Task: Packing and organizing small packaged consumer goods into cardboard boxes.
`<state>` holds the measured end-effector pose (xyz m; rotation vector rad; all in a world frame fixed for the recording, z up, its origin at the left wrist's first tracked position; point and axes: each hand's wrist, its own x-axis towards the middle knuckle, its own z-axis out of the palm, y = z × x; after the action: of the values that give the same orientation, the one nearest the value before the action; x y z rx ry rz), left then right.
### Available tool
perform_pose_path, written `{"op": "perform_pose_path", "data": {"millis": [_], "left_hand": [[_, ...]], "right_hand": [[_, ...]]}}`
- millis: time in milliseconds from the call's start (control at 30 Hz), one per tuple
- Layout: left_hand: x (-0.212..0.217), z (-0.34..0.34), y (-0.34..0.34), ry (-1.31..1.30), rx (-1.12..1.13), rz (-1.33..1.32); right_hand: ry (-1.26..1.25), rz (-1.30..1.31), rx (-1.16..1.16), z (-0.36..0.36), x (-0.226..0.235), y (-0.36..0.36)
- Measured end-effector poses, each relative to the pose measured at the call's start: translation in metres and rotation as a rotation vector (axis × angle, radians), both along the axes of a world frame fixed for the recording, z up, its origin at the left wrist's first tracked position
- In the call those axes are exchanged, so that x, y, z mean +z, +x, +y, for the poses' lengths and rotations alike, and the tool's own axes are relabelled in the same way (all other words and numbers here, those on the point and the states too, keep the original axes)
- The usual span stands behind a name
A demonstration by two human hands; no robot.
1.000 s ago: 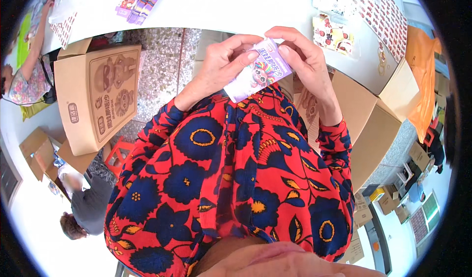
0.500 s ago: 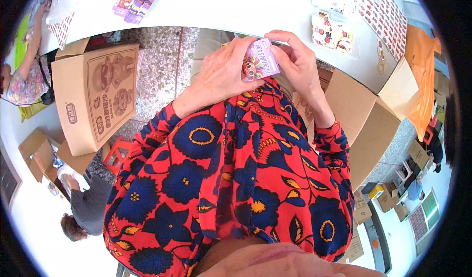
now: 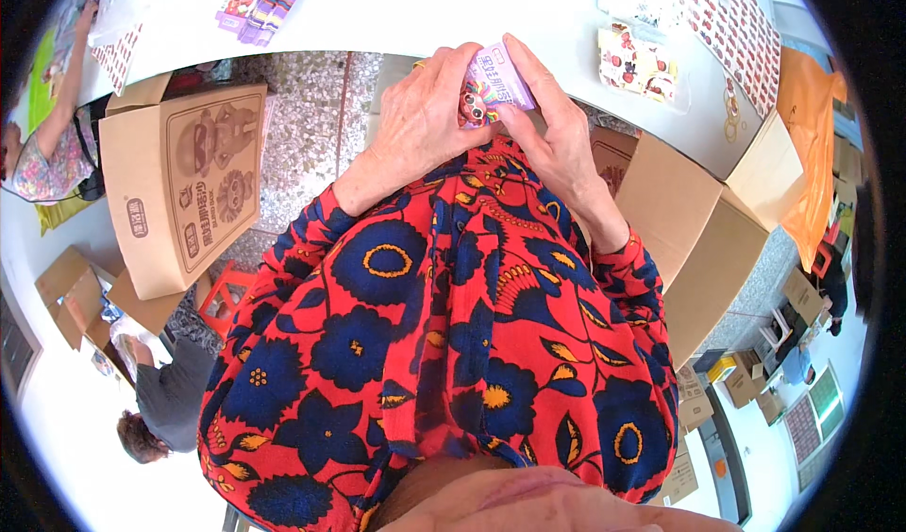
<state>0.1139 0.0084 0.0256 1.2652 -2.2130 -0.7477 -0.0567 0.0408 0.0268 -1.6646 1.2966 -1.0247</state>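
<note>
Between both hands, just off the near edge of the white table, is a small purple printed box (image 3: 502, 77) with a colourful cartoon figure on its front. My left hand (image 3: 422, 107) grips its left side, fingers curled behind it. Along its right side lie the fingers of my right hand (image 3: 555, 115), and the right thumb presses on the lower front. What the fingers do behind the box is hidden. A stack of flat purple box blanks (image 3: 269, 5) rests on the table at the far left.
A large printed carton (image 3: 189, 187) stands left of me, an open carton (image 3: 694, 220) right. On the white table (image 3: 415, 8) at right lie a clear bag of printed pieces (image 3: 639, 67) and a sticker sheet (image 3: 736, 36). Other people (image 3: 175, 395) are at left.
The box has moved slightly up and tilted. My right hand has shifted its hold: the thumb has gone from the upper right edge down to the lower front, and the fingers now stretch along the side.
</note>
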Motion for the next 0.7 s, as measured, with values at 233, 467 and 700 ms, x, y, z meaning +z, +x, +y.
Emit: {"op": "perform_pose_path", "data": {"millis": [233, 467, 700], "left_hand": [[-0.003, -0.004, 0.002, -0.058, -0.002, -0.023], [0.007, -0.043, 0.043, 0.633, -0.244, 0.34], [-0.01, -0.039, 0.02, 0.23, -0.355, 0.308]], "right_hand": [[0.097, -0.229, -0.065, -0.003, -0.013, 0.006], [0.556, -0.851, -0.216, -0.017, -0.034, -0.022], [1.034, -1.203, -0.106, -0.006, -0.037, -0.019]]}}
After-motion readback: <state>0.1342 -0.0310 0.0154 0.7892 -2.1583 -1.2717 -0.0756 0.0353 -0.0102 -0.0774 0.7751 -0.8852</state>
